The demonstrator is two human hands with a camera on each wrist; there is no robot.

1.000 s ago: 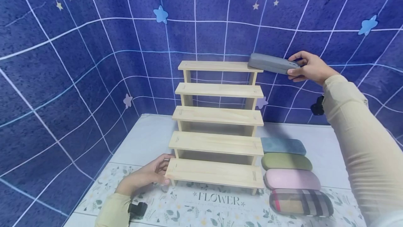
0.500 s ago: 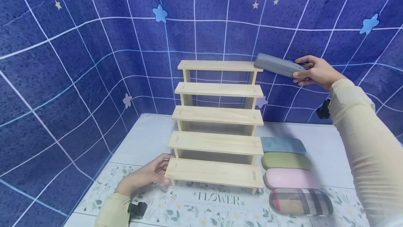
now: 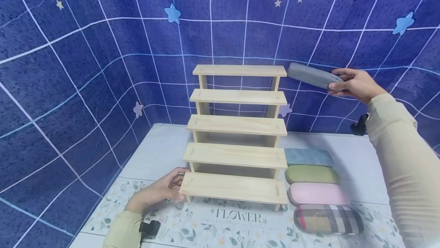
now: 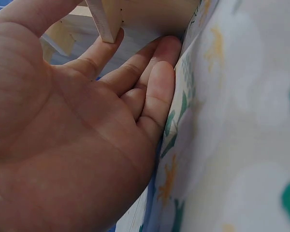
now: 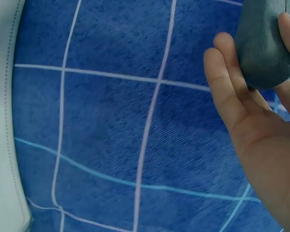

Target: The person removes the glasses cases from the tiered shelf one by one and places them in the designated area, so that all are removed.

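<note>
A pale wooden stepped shelf (image 3: 237, 125) with several tiers stands on the table. My right hand (image 3: 354, 84) grips a grey glasses case (image 3: 311, 75) by its right end, in the air just right of the top tier and clear of it. The right wrist view shows the grey glasses case (image 5: 262, 43) between my fingers and thumb. My left hand (image 3: 161, 191) rests on the table with its fingers against the left end of the bottom tier. In the left wrist view the left hand (image 4: 135, 92) lies with fingers nearly straight beside a shelf leg (image 4: 106, 21).
Right of the shelf lie several cases in a row: blue (image 3: 308, 157), green (image 3: 312, 174), pink (image 3: 317, 194) and plaid (image 3: 328, 219). A floral mat (image 3: 237, 221) covers the table front. A blue grid-pattern backdrop (image 3: 103, 49) encloses the back and left.
My right hand has pulled the grey case rightward and slightly down, off the top tier into the air. The left hand has stayed put.
</note>
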